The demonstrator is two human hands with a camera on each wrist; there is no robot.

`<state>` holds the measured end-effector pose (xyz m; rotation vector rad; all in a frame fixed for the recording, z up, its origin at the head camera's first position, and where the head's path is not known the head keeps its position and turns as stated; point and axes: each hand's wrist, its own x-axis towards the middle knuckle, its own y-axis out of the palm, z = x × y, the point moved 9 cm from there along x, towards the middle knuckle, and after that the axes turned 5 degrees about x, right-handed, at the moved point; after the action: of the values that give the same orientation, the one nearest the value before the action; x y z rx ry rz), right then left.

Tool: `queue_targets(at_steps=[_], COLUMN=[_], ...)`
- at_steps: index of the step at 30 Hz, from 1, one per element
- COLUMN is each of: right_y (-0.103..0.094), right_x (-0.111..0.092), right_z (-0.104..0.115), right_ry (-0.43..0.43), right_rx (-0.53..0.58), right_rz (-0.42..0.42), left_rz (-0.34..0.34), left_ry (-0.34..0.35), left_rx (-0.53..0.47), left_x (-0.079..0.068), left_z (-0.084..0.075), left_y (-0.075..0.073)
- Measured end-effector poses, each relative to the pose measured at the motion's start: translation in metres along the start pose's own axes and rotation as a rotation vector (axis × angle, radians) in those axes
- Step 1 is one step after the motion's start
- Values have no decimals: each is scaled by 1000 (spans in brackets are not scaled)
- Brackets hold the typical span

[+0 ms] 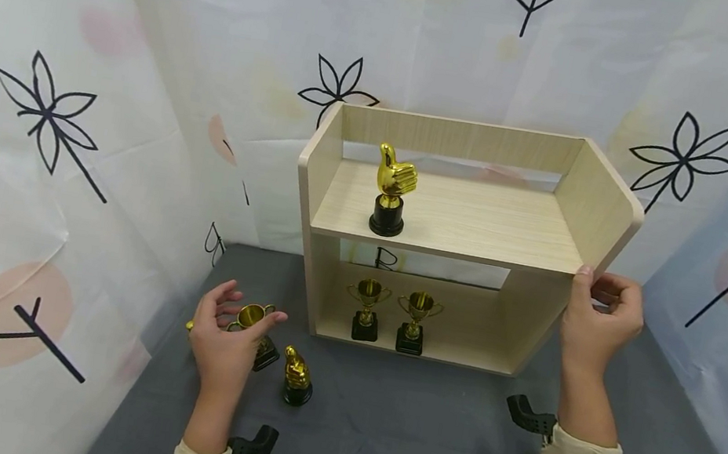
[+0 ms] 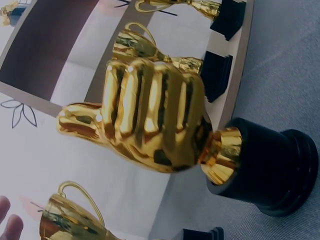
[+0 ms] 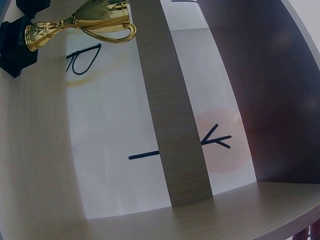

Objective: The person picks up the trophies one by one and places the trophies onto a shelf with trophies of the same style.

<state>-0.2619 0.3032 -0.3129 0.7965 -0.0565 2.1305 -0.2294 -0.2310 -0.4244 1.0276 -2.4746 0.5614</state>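
Left grip stands with thumb and fingers apart around a gold cup at its one o'clock; contact cannot be told. A thumbs-up statue sits at that grip's four o'clock on the surface. Right grip pinches the three-o'clock side of the shelf; a second statue stands toward its ten, two more cups toward its seven.

head view bright, diffuse | wrist views dimmer, greyer | highlights on thumbs-up trophy

No lettering or number can be read on the shiny gold-and-black trophies or the pale two-tier wooden shelf.
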Motion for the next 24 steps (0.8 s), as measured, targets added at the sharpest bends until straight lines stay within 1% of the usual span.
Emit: queue_targets(at_steps=[5, 19, 24], right_y=[0, -1, -1], right_x=[0, -1, -1], right_z=[-1, -1, -1], right_ry=[1, 2, 2], right_rx=[-5, -8, -3], right_rz=[0, -5, -9], left_rz=[-4, 13, 13], left_ry=[3, 45, 84], left_rx=[37, 92, 108], left_x=[-1, -3, -4], left_z=[6, 11, 11], left_y=[-1, -3, -3])
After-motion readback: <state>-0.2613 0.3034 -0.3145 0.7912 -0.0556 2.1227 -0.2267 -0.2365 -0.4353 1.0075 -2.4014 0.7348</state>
